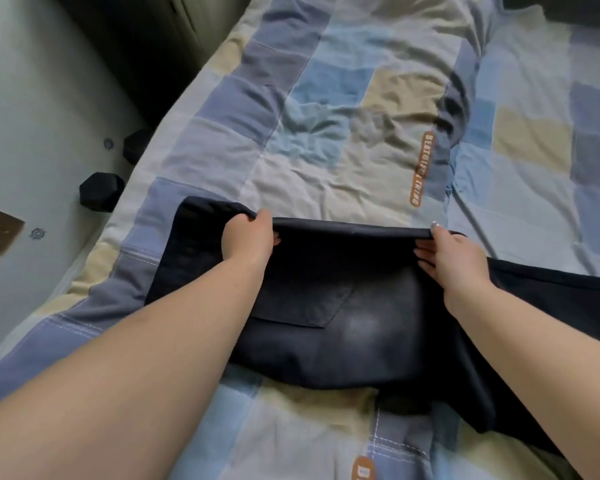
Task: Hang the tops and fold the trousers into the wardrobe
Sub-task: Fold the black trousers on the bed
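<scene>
Dark navy trousers lie across the bed in front of me, a back pocket facing up. My left hand grips the far edge of the trousers on the left side. My right hand pinches the same far edge further right, thumb on top. The fabric edge is lifted slightly between the two hands. One trouser leg runs off to the right and down toward the lower right corner. No tops or wardrobe are in view.
The bed carries a patchwork quilt in blue, beige and grey. To the left is pale floor with two dark blocks beside the bed edge and a brown piece at the far left.
</scene>
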`<state>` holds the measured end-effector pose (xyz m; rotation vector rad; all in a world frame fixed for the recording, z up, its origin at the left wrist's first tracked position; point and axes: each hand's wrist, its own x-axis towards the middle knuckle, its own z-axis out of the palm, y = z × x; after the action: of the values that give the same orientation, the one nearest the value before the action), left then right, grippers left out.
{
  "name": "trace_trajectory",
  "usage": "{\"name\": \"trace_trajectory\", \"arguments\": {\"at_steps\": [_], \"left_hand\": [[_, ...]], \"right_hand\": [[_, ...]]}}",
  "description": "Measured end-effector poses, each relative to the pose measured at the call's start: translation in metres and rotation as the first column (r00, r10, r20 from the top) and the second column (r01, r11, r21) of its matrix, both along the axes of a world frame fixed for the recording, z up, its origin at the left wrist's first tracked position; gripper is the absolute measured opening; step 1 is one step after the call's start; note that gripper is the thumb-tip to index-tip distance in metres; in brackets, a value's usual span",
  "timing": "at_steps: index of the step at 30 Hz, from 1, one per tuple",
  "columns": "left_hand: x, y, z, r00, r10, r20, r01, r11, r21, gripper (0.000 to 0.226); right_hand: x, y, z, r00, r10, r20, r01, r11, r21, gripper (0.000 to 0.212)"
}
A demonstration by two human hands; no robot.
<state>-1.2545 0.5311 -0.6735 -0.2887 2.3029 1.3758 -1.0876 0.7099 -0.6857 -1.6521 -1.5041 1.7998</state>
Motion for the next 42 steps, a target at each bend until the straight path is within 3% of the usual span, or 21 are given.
{"name": "trace_trajectory", "arguments": {"at_steps": [2, 4, 7, 9, 11, 16, 19, 24, 28, 33, 35, 39, 42], "left_hand": [[-0.006, 0.0, -0.015, 0.998, -0.067, -0.017, 0.066, 0.997, -0.028, 0.021], [-0.008, -0.003, -0.031, 0.979, -0.201, -0.032, 0.198, 0.978, -0.068, 0.022], [-0.003, -0.016, -0.056, 0.928, -0.372, 0.028, 0.373, 0.927, -0.039, 0.056], [-0.004, -0.024, -0.066, 0.907, -0.416, 0.07, 0.419, 0.908, -0.028, 0.07], [-0.007, -0.029, -0.068, 0.89, -0.443, 0.108, 0.45, 0.892, -0.047, 0.074], [0.015, -0.025, -0.042, 0.85, -0.527, -0.005, 0.507, 0.819, -0.268, 0.058], [0.068, -0.016, -0.024, 0.859, -0.494, -0.133, 0.468, 0.864, -0.184, 0.039], [0.178, 0.018, -0.008, 0.779, -0.605, -0.165, 0.611, 0.791, -0.016, 0.027], [0.277, 0.053, -0.007, 0.805, -0.591, -0.057, 0.594, 0.803, 0.06, 0.023], [0.39, 0.093, -0.034, 0.763, -0.584, 0.276, 0.593, 0.803, 0.057, 0.017], [0.43, 0.104, -0.044, 0.752, -0.513, 0.414, 0.535, 0.842, 0.074, 0.019], [0.505, 0.112, -0.058, 0.715, -0.258, 0.649, 0.356, 0.934, -0.021, 0.026], [0.542, 0.114, -0.071, 0.738, -0.102, 0.667, 0.229, 0.968, -0.105, 0.054]], "right_hand": [[-0.007, 0.006, -0.011, 0.997, 0.078, 0.029, -0.079, 0.997, 0.023, 0.024], [-0.012, 0.01, -0.023, 0.957, 0.254, 0.141, -0.264, 0.963, 0.052, 0.025], [-0.012, 0.005, -0.031, 0.79, 0.517, 0.33, -0.57, 0.818, 0.082, 0.037], [-0.013, 0.0, -0.034, 0.684, 0.615, 0.393, -0.686, 0.725, 0.06, 0.044], [-0.012, -0.007, -0.032, 0.633, 0.647, 0.424, -0.733, 0.677, 0.06, 0.048], [0.016, -0.014, -0.021, 0.673, 0.59, 0.446, -0.723, 0.654, 0.225, 0.045], [0.05, -0.015, -0.014, 0.635, 0.617, 0.465, -0.765, 0.585, 0.268, 0.044], [0.126, -0.003, -0.01, 0.554, 0.653, 0.516, -0.83, 0.479, 0.286, 0.044], [0.222, 0.027, 0.003, 0.503, 0.643, 0.577, -0.863, 0.407, 0.299, 0.042], [0.38, 0.078, 0.02, 0.391, 0.607, 0.692, -0.909, 0.374, 0.185, 0.043], [0.443, 0.096, 0.021, 0.341, 0.571, 0.747, -0.922, 0.359, 0.147, 0.044], [0.558, 0.106, 0.011, 0.098, 0.58, 0.809, -0.982, 0.187, -0.015, 0.056], [0.613, 0.099, -0.017, 0.012, 0.557, 0.83, -0.995, 0.086, -0.044, 0.081]]}}
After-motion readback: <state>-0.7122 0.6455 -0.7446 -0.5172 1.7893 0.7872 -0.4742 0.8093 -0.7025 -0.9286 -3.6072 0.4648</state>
